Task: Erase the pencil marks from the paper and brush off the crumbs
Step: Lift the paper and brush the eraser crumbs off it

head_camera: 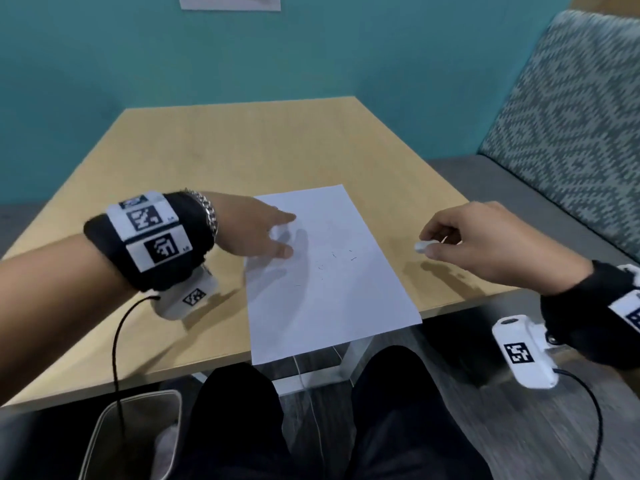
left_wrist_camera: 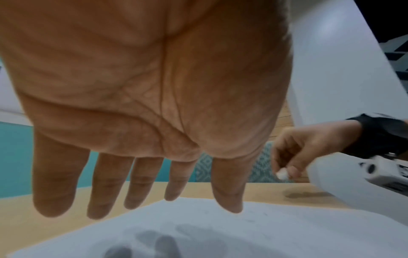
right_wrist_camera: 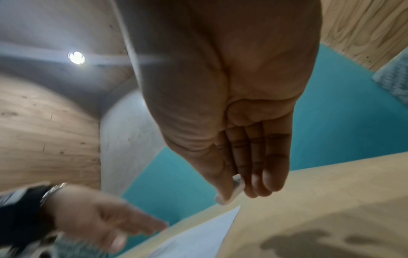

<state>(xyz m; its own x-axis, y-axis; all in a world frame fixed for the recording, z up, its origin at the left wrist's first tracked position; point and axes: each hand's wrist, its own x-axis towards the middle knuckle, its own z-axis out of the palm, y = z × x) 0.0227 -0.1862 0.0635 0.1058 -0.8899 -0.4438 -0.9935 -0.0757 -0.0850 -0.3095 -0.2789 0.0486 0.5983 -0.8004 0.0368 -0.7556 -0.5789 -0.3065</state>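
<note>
Crumbs (head_camera: 334, 256) sit mid-sheet on paper (head_camera: 329, 289) lying long-axis away from the desk's (head_camera: 207, 150) near edge. Left hand (head_camera: 258, 228), fingers spread flat, hovers nearest, just left of them. Right hand (head_camera: 464, 237) pinches the eraser (head_camera: 423, 246) off the paper's right edge.

White paper (head_camera: 329, 271) lies flat on counter (head_camera: 207, 161), near edge hanging over the counter's front; few small dark crumbs (head_camera: 334, 255) mid-sheet. Small white eraser (head_camera: 423, 246) pinched in right hand (head_camera: 485, 244), off paper's right side.
</note>
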